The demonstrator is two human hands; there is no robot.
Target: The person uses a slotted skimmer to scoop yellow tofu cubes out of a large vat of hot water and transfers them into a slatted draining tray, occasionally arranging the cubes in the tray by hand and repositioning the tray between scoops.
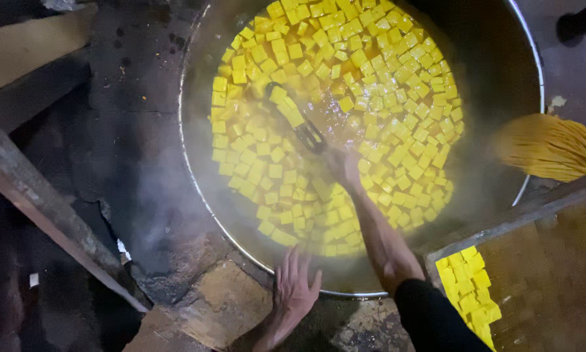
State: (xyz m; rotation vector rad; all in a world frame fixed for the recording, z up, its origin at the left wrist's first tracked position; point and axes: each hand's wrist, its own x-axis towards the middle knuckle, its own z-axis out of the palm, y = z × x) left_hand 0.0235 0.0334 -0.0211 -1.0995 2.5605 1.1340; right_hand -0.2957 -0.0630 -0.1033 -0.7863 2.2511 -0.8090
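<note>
Steam blurs my right hand [345,166], so I cannot tell how its fingers grip the ladle [296,120], whose long axis runs toward the upper left among the yellow cubes [384,85]. My left hand [293,290], fingers spread, rests on the vat rim [205,202].

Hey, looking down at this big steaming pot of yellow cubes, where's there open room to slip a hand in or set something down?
Open liquid lies along the pot's left wall beside the yellow cubes, and at the upper right near the rim. The stone ledge by the left hand is bare. The middle is packed, round the right hand and its utensil.
</note>
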